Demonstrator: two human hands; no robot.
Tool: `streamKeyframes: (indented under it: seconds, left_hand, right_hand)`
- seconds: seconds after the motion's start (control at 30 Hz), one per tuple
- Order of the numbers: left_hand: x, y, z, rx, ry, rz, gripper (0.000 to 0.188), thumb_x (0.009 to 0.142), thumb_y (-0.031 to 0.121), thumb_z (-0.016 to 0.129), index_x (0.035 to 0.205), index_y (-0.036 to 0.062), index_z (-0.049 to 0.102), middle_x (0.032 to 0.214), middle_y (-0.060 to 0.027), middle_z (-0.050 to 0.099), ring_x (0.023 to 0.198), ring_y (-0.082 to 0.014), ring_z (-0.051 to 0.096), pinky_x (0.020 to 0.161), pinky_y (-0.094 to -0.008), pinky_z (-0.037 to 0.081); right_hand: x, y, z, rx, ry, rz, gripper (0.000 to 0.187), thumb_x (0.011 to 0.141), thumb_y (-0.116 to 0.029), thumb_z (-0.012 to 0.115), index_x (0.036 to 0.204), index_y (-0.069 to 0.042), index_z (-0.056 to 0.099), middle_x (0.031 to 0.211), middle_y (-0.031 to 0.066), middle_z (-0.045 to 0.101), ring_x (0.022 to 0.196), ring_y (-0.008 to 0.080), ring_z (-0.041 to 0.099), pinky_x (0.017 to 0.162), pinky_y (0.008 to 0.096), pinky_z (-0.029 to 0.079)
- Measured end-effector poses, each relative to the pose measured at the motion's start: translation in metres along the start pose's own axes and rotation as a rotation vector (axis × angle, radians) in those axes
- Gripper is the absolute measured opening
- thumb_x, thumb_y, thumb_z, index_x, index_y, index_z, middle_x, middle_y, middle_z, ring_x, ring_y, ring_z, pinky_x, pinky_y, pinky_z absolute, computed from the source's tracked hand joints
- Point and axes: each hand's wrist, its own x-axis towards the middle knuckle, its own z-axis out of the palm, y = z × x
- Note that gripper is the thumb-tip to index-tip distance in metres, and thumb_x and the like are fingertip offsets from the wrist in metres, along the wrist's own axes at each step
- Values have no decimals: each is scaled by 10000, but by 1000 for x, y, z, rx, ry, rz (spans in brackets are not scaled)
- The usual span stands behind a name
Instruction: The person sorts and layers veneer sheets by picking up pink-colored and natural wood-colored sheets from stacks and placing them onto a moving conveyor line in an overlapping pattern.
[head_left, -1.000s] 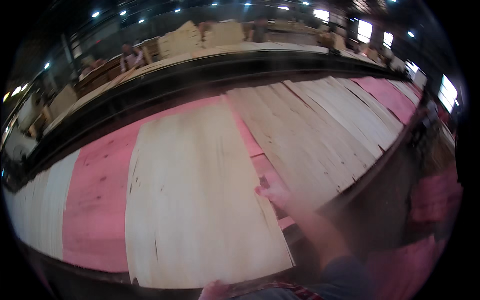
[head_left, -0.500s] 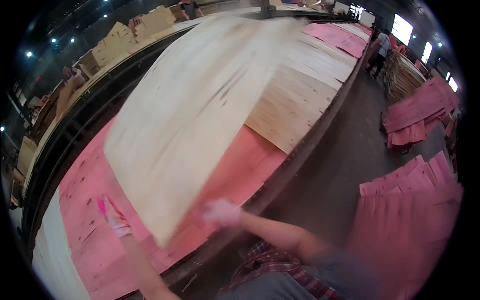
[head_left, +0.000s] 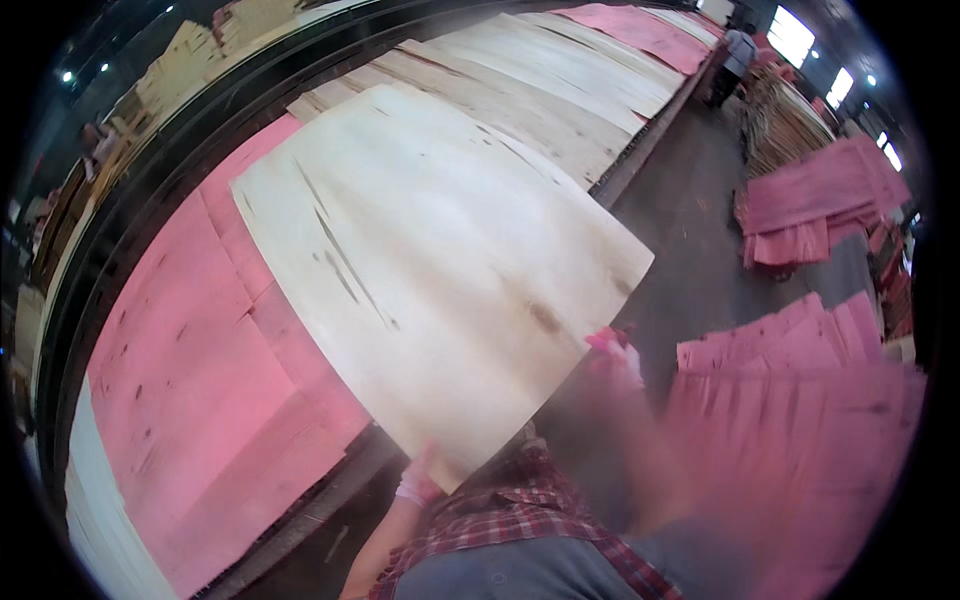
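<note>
A large pale wood veneer sheet (head_left: 440,250) with dark streaks and a brown knot fills the middle, raised and tilted toward me. My left hand (head_left: 422,478), in a whitish-pink glove, grips its near left corner, with the fingers partly behind the edge. At the near right edge, my right hand (head_left: 615,358) pinches the same sheet; its glove is stained bright pink and a little blurred. Beneath and left of it, pink veneer sheets (head_left: 190,340) lie overlapping on the long table. Other pale sheets (head_left: 545,90) lie farther along.
Stacked pink sheets (head_left: 790,430) stand close on my right, with another pink pile (head_left: 820,200) beyond. A person (head_left: 735,65) stands in the far aisle by the table. A dark rail (head_left: 110,230) runs along the table's left side; the grey floor (head_left: 690,215) lies right of it.
The pale sheet has swung right and toward me. My left hand, formerly open over the pink sheets, now grips its corner. My right hand has moved right and holds its edge.
</note>
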Motion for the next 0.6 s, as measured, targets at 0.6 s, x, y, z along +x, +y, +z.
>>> streamKeyframes:
  seconds: [0.6]
  left_hand:
    - [-188,88,-84,398,1101,970,260,623,-86,598,873,-18,599,786,-79,622,667,-171,593,594,-290,494]
  right_hand:
    - [71,92,103,299,-293,437,138,750,-207,650,753,-133,534,534,-15,416,435,99,419,427,240,424]
